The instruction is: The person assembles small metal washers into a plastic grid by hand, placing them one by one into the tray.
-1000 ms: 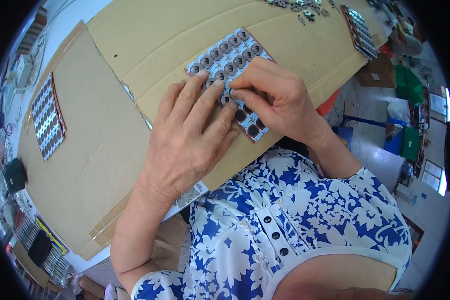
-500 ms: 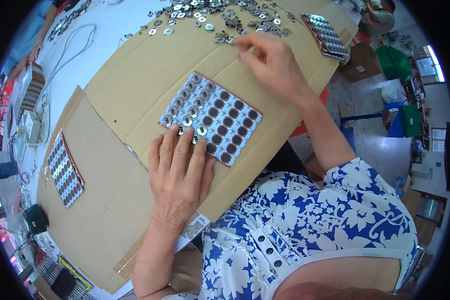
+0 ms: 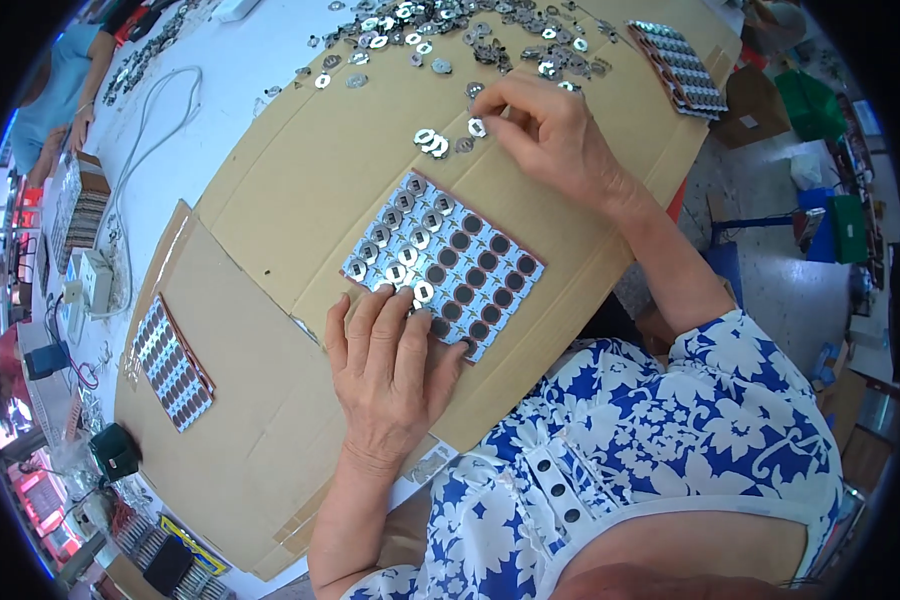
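Observation:
A blue-and-white circuit board panel [image 3: 489,283] with rows of dark round pads lies tilted on cardboard. Small round metal clips [image 3: 407,253] with slotted centres cover the pads on its left side. My left hand [image 3: 388,372] lies over the panel's near-left edge, fingers stretched out, the fingertips on the nearest clips. Beyond the panel, my right hand [image 3: 550,135] is closed in a pinch, its thumb and forefinger at a loose metal clip [image 3: 477,128]. Several other loose clips [image 3: 432,143] lie just left of it. The fingertips partly hide the pinched clip.
A heap of metal clips [image 3: 490,45] spreads along the far edge of the cardboard sheet [image 3: 240,400]. More panels lie at the far right [image 3: 676,70] and at the left [image 3: 173,370]. A white cable [image 3: 135,150] crosses the table. Another person's hand [image 3: 78,130] is at the far left.
My right hand has drawn nearer from the heap, and several clips now lie between the heap and the panel. The left hand stays on the panel's edge. The whole view has shifted slightly.

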### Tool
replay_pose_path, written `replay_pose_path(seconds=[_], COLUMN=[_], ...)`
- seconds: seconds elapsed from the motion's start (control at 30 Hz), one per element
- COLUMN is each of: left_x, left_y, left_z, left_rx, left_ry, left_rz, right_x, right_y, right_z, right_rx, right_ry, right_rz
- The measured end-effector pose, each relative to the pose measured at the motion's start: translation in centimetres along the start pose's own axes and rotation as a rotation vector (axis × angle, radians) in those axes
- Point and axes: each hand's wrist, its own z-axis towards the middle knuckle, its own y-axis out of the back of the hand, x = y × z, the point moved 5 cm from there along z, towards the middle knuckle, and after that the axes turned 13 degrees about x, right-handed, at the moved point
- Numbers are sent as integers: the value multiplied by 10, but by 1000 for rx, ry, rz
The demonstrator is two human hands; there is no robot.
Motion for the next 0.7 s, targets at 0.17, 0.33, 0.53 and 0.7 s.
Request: replay_pose_path(seconds=[0.17,0.33,0.53,0.7], left_x=[-3,-3,-3,-2], left_y=[3,5,6,6], left_z=[5,4,2,2], left_rx=[9,10,27,28], left_ry=[26,8,22,22], left_rz=[-41,-75,-97,-112], right_x=[16,33,26,23], right_y=[-20,-26,3,-1], right_z=[9,23,21,9], right_rx=[7,105,-166,-181], right_ry=[104,143,195,94], right_rz=[-61,-84,256,253])
